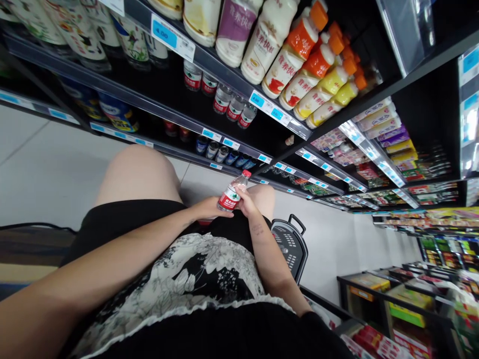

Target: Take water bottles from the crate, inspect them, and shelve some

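A small clear water bottle [229, 197] with a red cap and a red-and-white label is held at my lap, tilted to the right. My right hand [246, 200] is closed around its upper side. At its base, my left hand [214, 208] holds it from the left and below, its fingers partly hidden behind the bottle. On the shelf in front of me stand several similar red-labelled water bottles [227, 102], apart from my hands.
Milk drink bottles [279, 67] fill the shelf [209, 55] above. Cans [220, 152] stand low down. A dark shopping basket [290, 247] with a handle is on the floor [329, 244] to my right. Boxed goods [407, 304] sit on a rack at the lower right.
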Motion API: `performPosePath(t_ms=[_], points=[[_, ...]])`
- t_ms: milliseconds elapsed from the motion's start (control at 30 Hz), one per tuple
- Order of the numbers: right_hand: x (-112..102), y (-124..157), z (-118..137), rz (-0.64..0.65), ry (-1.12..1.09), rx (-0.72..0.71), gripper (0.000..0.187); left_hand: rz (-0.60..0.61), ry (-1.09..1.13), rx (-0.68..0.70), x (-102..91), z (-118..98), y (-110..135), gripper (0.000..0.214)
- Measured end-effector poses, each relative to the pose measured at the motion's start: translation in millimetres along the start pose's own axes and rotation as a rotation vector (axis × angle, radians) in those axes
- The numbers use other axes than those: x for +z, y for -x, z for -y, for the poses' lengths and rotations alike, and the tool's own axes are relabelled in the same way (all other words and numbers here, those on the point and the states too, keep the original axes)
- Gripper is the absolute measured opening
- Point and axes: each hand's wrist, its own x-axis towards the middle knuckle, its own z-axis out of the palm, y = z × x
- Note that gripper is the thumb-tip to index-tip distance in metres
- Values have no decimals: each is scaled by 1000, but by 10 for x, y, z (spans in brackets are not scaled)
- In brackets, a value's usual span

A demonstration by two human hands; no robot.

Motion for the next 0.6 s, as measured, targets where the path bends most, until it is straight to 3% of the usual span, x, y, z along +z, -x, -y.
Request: performPosePath(t_ms=[133,267,333,467,533,600], points=[[53,-37,-6,-21,5,-7,45,-85,-106,-49,-59,-56,61,59],[72,-34,-2,-62,75,-57,48,-67,-108,-48,-158,-98,114,56],[79,-9,15,-163,145,-157,50,-21,-111,-58,-202,-95,123,54],[99,72,77,-536,395,-499,47,54,-197,-86,-241,-55,116,52],[104,117,112,-591,457,-534,45,60,-264,-97,-247,-32,112,54],[105,156,142,-565,492,-495,41,41,-352,-114,-256,-13,110,57]])
